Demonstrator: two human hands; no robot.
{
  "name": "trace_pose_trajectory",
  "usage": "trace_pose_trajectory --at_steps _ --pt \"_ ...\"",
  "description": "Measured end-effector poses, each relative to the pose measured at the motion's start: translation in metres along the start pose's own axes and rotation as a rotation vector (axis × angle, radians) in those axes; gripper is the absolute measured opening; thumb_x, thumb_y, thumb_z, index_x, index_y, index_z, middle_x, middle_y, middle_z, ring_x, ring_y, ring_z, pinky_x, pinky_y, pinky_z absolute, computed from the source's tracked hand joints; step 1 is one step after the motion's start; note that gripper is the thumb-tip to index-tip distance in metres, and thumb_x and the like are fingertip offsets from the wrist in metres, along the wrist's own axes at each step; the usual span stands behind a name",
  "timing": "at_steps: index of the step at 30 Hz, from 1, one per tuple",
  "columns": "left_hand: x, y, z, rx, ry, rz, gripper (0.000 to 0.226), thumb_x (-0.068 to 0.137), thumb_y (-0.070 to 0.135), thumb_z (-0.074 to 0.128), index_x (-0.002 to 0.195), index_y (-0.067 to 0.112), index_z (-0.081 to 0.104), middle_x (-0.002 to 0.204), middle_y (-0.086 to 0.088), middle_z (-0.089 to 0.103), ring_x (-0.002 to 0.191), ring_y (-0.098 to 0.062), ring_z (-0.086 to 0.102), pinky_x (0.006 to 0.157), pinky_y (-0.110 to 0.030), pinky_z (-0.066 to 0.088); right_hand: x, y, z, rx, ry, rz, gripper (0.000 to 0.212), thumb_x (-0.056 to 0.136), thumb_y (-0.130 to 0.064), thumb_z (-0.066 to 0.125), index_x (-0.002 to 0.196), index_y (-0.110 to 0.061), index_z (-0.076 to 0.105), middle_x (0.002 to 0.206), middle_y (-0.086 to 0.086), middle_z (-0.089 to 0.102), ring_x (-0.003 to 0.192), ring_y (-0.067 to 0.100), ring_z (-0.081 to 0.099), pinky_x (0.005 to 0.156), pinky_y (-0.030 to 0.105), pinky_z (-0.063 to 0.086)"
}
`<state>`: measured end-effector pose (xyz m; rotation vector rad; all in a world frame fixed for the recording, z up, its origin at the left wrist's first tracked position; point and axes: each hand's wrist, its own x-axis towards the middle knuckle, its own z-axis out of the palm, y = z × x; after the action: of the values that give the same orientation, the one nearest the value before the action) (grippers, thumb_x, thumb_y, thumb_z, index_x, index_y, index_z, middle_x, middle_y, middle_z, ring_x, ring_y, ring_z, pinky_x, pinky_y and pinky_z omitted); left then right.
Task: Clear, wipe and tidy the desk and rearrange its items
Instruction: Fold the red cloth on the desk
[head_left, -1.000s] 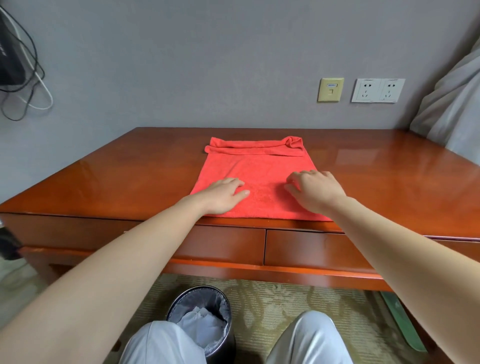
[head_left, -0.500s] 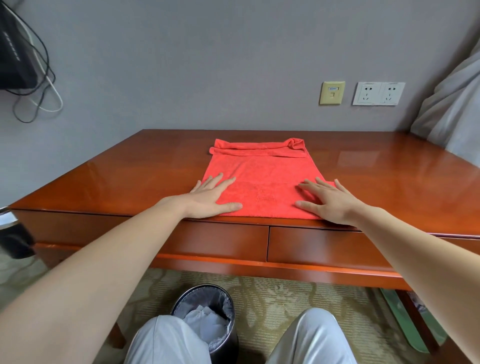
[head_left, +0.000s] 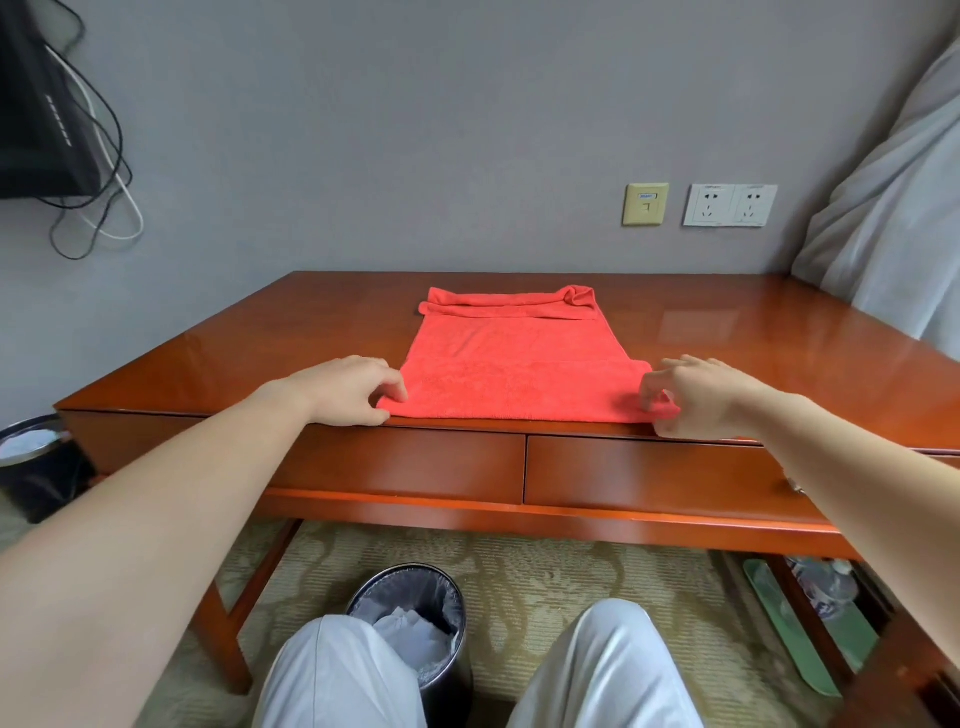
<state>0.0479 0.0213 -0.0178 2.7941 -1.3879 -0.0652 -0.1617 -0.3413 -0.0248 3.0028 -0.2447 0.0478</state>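
A red towel (head_left: 514, 364) lies flat on the glossy wooden desk (head_left: 779, 353), its far end rolled into a ridge. My left hand (head_left: 345, 392) pinches the towel's near left corner at the desk's front edge. At the near right corner, my right hand (head_left: 696, 397) pinches the cloth between thumb and fingers. Both corners look slightly lifted off the wood.
Two drawers (head_left: 649, 478) run under the desk front. A lined waste bin (head_left: 415, 618) stands on the carpet between my knees, another bin (head_left: 31, 467) at the left. Wall sockets (head_left: 730, 205), hanging cables (head_left: 98, 171) and a pale curtain (head_left: 893, 228) are behind.
My hands slid outward from the middle of the towel to its near corners. They went from lying flat on the cloth to pinching those corners.
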Motion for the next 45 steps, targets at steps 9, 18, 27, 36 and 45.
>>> trace_pose_trajectory --at_steps 9,18,27,36,45 --pt "-0.001 0.017 0.006 0.158 0.133 -0.052 0.031 0.097 0.018 0.053 0.125 0.023 0.066 0.126 0.0 0.067 0.109 -0.018 0.064 0.091 -0.034 0.053 -0.008 0.0 0.012 -0.062 0.12 0.128 0.025 0.085 -0.025 0.051 0.105 -0.035 0.062 0.111 -0.002 0.065 0.099 0.029 0.062 0.075 0.034 0.052" --pt "-0.015 0.022 -0.015 0.121 0.199 -0.104 0.02 0.094 0.015 0.057 0.109 0.021 0.068 0.105 -0.002 0.068 0.094 -0.02 0.064 0.081 -0.037 0.055 -0.019 -0.005 -0.015 -0.025 0.127 0.153 0.012 0.089 -0.029 0.055 0.098 -0.037 0.057 0.1 -0.002 0.065 0.089 0.026 0.061 0.068 0.031 0.047" --pt "-0.055 0.03 -0.01 0.088 0.141 -0.09 0.016 0.092 0.015 0.061 0.103 0.022 0.07 0.107 -0.001 0.068 0.099 -0.018 0.064 0.086 -0.038 0.056 -0.05 -0.02 -0.03 -0.004 0.056 0.12 0.013 0.088 -0.028 0.06 0.085 -0.038 0.053 0.099 -0.01 0.065 0.09 0.022 0.06 0.067 0.029 0.045" --pt "-0.085 0.032 -0.03 0.021 -0.018 -0.089 0.011 0.087 0.023 0.063 0.089 0.033 0.066 0.097 0.015 0.062 0.098 -0.011 0.06 0.084 -0.039 0.053 -0.075 -0.028 -0.047 0.157 -0.075 0.068 0.016 0.079 -0.02 0.065 0.071 -0.033 0.062 0.078 -0.011 0.068 0.073 0.006 0.058 0.066 0.024 0.048" --pt "-0.037 0.011 -0.022 -0.423 0.285 -0.266 0.02 0.096 0.023 0.049 0.086 0.028 0.066 0.094 0.004 0.066 0.096 -0.019 0.06 0.086 -0.035 0.048 -0.032 -0.008 -0.042 0.485 0.211 0.244 0.014 0.083 -0.013 0.058 0.077 -0.023 0.065 0.08 -0.003 0.067 0.078 0.021 0.06 0.063 0.027 0.043"
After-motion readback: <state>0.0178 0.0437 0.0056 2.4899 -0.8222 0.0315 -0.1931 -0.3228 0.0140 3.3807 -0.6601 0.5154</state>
